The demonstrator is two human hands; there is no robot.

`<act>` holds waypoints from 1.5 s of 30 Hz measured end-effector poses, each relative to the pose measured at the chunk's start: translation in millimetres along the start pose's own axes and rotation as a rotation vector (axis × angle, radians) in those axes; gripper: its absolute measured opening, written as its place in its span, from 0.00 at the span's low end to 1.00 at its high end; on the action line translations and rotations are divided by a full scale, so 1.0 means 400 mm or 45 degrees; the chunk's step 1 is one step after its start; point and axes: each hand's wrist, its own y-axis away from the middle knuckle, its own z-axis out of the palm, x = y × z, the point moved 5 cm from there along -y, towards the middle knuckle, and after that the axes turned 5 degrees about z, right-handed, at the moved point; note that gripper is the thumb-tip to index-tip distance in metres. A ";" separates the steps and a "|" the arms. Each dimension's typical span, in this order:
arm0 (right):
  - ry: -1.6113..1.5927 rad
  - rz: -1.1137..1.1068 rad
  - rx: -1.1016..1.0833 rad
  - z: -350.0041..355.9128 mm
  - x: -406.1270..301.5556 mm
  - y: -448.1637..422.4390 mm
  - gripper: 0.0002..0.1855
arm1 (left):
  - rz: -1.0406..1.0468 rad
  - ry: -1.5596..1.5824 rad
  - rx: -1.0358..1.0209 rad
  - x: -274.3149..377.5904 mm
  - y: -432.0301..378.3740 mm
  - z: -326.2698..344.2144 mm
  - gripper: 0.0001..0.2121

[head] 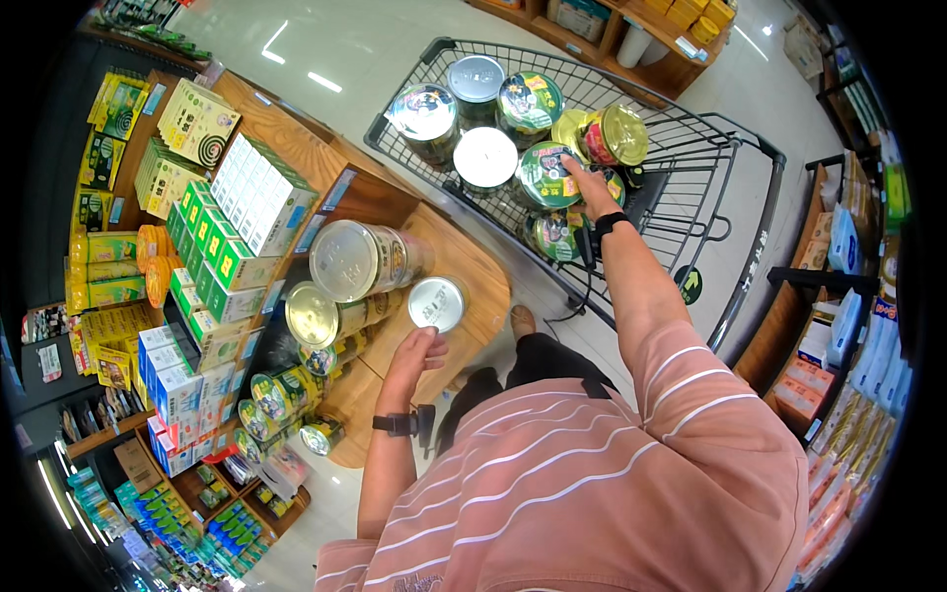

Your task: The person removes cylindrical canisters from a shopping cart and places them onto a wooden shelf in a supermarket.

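Note:
My right hand [592, 189] reaches into a wire shopping cart [695, 133], its fingers on the rim of a green-lidded can [547, 175]. Whether it grips the can cannot be told. Around that can stand several more, among them a silver-lidded can [476, 79], a white-topped can [485, 157] and a yellow-lidded can [624, 135]. My left hand [414, 359] is at the near edge of a silver-lidded can [436, 303] upright on a wooden display shelf [473, 274]; its thumb meets the lid's edge, and its grip is unclear. Large cans [343, 260] lie on their sides left of it.
Boxes of mosquito coils [196, 122] and green-and-white cartons [222, 244] fill the shelving at left. Another wooden shelf unit [666, 44] stands beyond the cart. At right, shelves hold blue packs [843, 237]. The cart's side runs close to the display's corner.

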 end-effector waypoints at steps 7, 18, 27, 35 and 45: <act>-0.124 0.274 -0.147 0.008 0.015 -0.004 0.42 | 0.029 0.001 -0.041 0.014 -0.022 0.017 0.22; 0.018 0.414 -0.216 -0.001 0.056 -0.042 0.42 | 0.015 -0.020 -0.038 0.012 -0.025 0.020 0.26; -0.105 0.361 -0.352 0.061 0.007 0.025 0.46 | 0.035 0.007 -0.033 0.018 -0.009 0.025 0.26; -0.211 0.510 -0.409 0.070 0.018 0.020 0.39 | 0.079 0.034 0.004 0.005 0.006 0.017 0.26; 0.536 0.252 -0.241 0.005 0.010 -0.086 0.36 | 0.242 -0.102 -0.094 0.206 -0.078 0.045 0.24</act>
